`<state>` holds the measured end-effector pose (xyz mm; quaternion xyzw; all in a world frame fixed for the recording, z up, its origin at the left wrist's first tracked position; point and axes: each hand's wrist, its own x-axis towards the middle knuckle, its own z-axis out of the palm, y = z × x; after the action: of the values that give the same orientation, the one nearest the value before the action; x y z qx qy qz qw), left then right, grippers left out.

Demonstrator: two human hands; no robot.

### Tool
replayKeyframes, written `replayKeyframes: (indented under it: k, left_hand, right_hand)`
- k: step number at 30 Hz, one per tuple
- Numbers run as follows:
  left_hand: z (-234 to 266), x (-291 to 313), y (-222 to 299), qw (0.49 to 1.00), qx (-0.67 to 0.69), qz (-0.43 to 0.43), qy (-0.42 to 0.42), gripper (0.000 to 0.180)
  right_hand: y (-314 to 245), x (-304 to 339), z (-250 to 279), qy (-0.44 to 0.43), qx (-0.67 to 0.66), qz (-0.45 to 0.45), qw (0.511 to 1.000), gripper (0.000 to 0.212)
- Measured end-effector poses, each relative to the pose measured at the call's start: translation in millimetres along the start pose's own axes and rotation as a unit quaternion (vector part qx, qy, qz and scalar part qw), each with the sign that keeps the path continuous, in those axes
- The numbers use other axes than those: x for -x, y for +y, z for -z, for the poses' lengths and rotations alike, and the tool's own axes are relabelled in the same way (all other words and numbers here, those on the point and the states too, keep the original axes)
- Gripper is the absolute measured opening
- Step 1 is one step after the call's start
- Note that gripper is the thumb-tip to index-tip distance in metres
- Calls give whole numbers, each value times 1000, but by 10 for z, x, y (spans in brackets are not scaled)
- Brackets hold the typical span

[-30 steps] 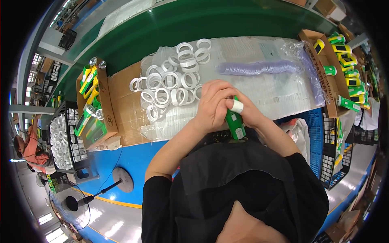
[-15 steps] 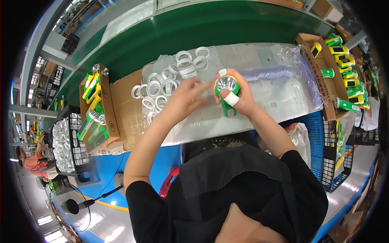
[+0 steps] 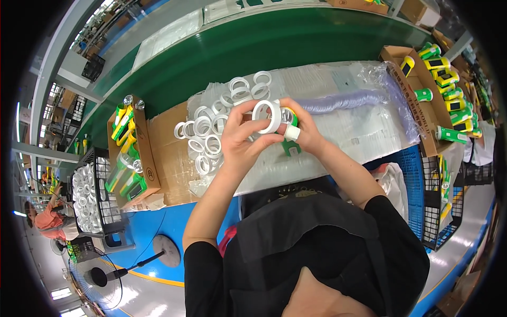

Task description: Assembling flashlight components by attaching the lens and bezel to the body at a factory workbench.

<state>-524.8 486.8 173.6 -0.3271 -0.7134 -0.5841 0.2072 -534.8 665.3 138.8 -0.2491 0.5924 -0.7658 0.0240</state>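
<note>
Left hand (image 3: 240, 138) pinches glossy white ring (image 3: 266, 117); right hand (image 3: 302, 131) grips green, seemingly plastic torch (image 3: 289, 141).

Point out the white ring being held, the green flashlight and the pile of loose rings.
white ring (image 3: 262, 117), head view, left rim
green flashlight (image 3: 291, 148), head view, lower body
pile of loose rings (image 3: 211, 132), head view, middle

Loose white rings (image 3: 211, 132) crowd the left (cardboard boxes (image 3: 422, 84) flank both sides)
</note>
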Motion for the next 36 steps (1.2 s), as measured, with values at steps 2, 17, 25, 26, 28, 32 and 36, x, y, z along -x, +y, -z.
replayKeyframes:
  k: [2, 17, 25, 26, 28, 32, 36]
  left_hand:
    - [10, 10, -44, 995, -91, -29, -29, 35]
    - [-54, -313, 242, 983, -116, 6, -139, 33]
    - [-117, -369, 282, 978, -147, 0, -151, 32]
    - [-125, -365, 279, 977, -155, -9, -148, 34]
    - [-168, -341, 235, 980, -143, -2, -138, 35]
    - [-285, -277, 216, 983, -54, 88, -153, 38]
    - [-356, -229, 206, 983, -58, 118, -131, 37]
  right_hand:
    - [23, -1, 30, -11, -8, -1, 1000, 45]
    - [-871, -170, 501, -126, 390, 164, 898, 48]
    - [-1019, -254, 608, -206, 435, 200, 854, 47]
    - [-1032, -253, 603, -208, 434, 200, 854, 47]
    - [-1104, -260, 582, -174, 490, 142, 842, 44]
    - [-1304, -397, 538, -271, 509, 30, 817, 43]
    - [-1387, -545, 480, -347, 505, -49, 789, 40]
